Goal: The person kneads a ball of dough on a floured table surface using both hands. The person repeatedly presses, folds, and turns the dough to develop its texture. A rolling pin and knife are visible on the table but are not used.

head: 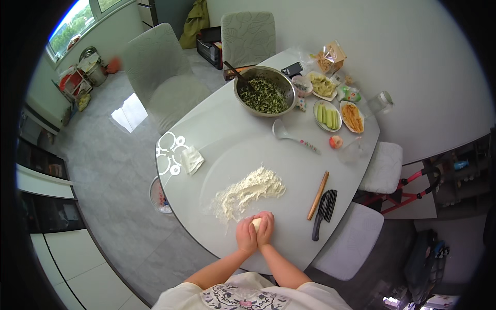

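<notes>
Both of my hands are cupped around a pale lump of dough (256, 223) near the table's front edge. My left hand (245, 233) wraps its left side and my right hand (266, 228) its right, so only a small patch of dough shows between them. Just beyond my fingers, a curved heap of white flour (252, 188) is spread on the table (217, 151). To the right of my hands lie a wooden rolling pin (318, 195) and a dark-handled cleaver (324, 213) with a black-striped blade, side by side.
A steel bowl (238, 101) of chopped green filling stands at the back, near a ladle (294, 137). Plates of cucumber sticks (328, 116) and orange strips (352, 117), a peach-like fruit (335, 142) and a glass jar (379, 103) sit right. A crumpled tissue (192, 159) lies left.
</notes>
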A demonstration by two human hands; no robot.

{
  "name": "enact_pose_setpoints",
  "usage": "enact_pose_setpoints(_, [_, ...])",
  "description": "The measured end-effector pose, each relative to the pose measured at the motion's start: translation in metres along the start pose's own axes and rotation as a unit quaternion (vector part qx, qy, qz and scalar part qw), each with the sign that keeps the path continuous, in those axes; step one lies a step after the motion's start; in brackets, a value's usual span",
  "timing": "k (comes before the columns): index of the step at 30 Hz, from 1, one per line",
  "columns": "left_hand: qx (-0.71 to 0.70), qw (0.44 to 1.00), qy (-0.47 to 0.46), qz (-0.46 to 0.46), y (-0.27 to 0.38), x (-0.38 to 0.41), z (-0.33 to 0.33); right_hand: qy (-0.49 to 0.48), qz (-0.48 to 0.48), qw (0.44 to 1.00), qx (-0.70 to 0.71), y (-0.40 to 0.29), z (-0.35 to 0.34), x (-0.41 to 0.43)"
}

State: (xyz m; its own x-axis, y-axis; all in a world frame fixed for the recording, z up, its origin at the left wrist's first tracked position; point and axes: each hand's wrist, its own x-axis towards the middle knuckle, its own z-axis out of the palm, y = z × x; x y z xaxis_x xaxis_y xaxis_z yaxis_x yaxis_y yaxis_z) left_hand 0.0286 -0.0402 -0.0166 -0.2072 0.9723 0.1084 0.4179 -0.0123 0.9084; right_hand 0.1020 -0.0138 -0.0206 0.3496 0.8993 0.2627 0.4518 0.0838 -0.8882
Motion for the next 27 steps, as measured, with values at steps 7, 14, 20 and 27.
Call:
enact_pose_setpoints(7, [-0.004,0.983,-0.043,-0.180,-0.008,0.063,0.014,-0.062,0.051,0.957,-0.279,0.019,0.033,0.049])
enact_pose_setpoints(14, [-0.093,0.991,-0.017,-0.097,0.023,0.002,-0.021,-0.109,-0.016,0.994,0.027,-0.032,-0.013,-0.001])
enact_pose_setpoints(20, [0.044,0.999,0.001,-0.014,0.007,0.017,0.003,-0.037,0.013,0.998,-0.049,0.017,0.005,0.009])
enact_pose_setpoints(27, [-0.057,0.955,0.023,-0.291,0.002,0.056,0.017,-0.167,-0.045,0.979,-0.107,0.006,0.023,0.056])
